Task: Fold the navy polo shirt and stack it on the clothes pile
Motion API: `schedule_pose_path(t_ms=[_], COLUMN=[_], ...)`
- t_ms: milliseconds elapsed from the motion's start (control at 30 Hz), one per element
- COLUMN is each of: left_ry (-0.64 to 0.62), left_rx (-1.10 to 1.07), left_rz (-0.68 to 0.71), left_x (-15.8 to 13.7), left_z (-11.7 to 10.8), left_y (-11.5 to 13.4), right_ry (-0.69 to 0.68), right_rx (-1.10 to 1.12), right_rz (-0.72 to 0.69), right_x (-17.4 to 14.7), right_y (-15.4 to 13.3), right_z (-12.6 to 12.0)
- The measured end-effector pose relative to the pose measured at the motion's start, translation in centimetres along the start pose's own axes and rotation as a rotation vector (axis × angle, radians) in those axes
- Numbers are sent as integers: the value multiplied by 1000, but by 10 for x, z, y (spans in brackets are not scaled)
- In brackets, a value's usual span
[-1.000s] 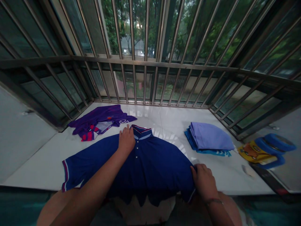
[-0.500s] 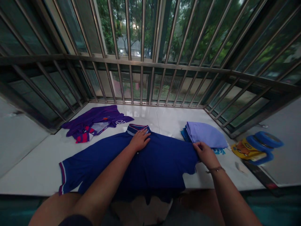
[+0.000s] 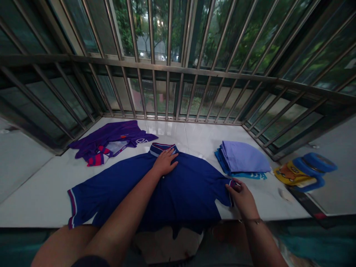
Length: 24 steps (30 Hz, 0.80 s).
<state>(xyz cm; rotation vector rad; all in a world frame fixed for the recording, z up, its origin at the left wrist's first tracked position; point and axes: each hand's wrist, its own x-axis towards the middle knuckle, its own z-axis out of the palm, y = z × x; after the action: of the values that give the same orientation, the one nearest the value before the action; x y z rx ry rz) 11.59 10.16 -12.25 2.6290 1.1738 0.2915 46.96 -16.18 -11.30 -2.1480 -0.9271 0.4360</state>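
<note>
Pinching the striped cuff (image 3: 231,200) of a blue shirt (image 3: 189,185), the right hand (image 3: 244,196) sits out to the right of the collar (image 3: 155,150) and nearer the person than it, its thumb and fingertips narrowed on the sleeve's edge. The left hand (image 3: 164,162) lies palm down at the collar's near side, its fingers slightly spread and resting on the cloth; whether they press hard I cannot tell. The shirt spreads out on the near side of the collar, over a white ledge (image 3: 194,137), its longest line running from sleeve to sleeve, left and right of the collar, with both sleeves slanting back toward the person. The span between the hands runs from the collar out to that right cuff, so the right hand is clearly the nearer to the sleeve end and the left the nearer to the neck. Well left of the collar, the other cuff (image 3: 72,207) lies untouched, with the left forearm crossing the cloth between them. Beyond the collar and to its left is a crumpled purple garment (image 3: 119,135); well to its right sits a folded stack (image 3: 244,157), just past the right hand.
</note>
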Motion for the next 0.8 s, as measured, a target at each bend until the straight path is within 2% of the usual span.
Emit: schedule_pose_path(t_ms=[67, 133, 200, 267, 300, 367, 433, 467, 533, 700, 800], left_ry=[3, 5, -1, -9, -11, -10, -4, 0, 5, 9, 14], left_rx=[-6, -10, -11, -5, -2, 2, 6, 9, 15, 10, 7], left_rz=[-5, 1, 5, 3, 1, -1, -4, -5, -6, -10, -13], left_x=[0, 0, 0, 0, 0, -1, -1, -1, 0, 1, 1], left_z=[0, 0, 0, -2, -2, -3, -3, -3, -2, -2, -2], left_y=[0, 0, 0, 0, 0, 1, 1, 1, 1, 1, 1], right_ry=[18, 103, 187, 167, 91, -208, -455, -526, -546, -362, -365], right_rx=[89, 63, -50, -167, -220, -304, -357, -374, -403, -515, -517], right_rz=[-6, -79, -232, -422, -510, -686, -804, -826, -802, -575, -499], right_x=[0, -1, -9, -28, -40, -68, -93, -102, -110, -95, -89], right_y=[-16, -41, -71, -105, -122, -149, -163, -163, -152, -86, -55], right_z=[2, 2, 5, 13, 18, 29, 37, 39, 39, 24, 17])
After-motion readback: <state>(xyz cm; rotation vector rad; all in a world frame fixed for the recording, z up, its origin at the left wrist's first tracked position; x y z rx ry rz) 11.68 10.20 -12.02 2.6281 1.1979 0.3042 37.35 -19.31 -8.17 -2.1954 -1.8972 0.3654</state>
